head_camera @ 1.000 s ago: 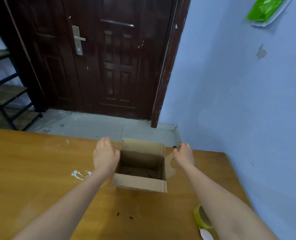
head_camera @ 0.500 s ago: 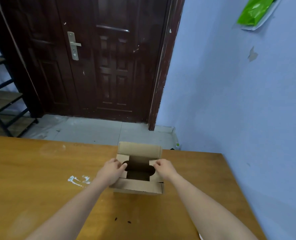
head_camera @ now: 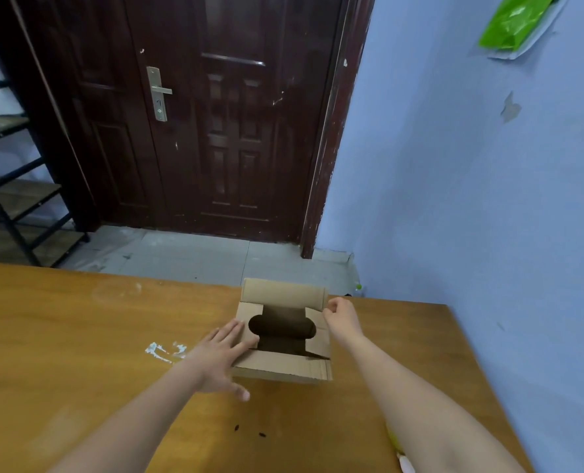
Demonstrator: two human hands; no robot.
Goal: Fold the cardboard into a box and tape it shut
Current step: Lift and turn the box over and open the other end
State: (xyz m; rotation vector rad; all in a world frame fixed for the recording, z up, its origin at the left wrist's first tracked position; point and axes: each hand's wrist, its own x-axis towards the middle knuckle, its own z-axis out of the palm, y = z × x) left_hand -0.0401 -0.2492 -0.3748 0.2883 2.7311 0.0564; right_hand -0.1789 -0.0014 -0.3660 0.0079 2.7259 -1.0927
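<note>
The box (head_camera: 283, 339) is plain brown cardboard, matt, with a corrugated edge showing along its near flap. It sits on a table (head_camera: 78, 336) of orange-brown wood grain with a smooth, faintly glossy finish, smeared by a white patch (head_camera: 164, 351). Behind stand a dark, scuffed wooden door (head_camera: 215, 114) with a brushed metal handle (head_camera: 159, 92), a matt painted wall (head_camera: 454, 199) with chipped spots, and a glossy green plastic sheet (head_camera: 512, 23).

This is looking like a plain room in a home or small storeroom. A dark wooden door (head_camera: 215, 131) with a metal handle (head_camera: 159, 93) is filling the upper middle, a black metal shelf (head_camera: 14, 186) is standing at the left edge, and pale blue walls (head_camera: 471, 199) (paint peeling) are rising on the right behind a worn wooden table (head_camera: 61, 353).
</note>
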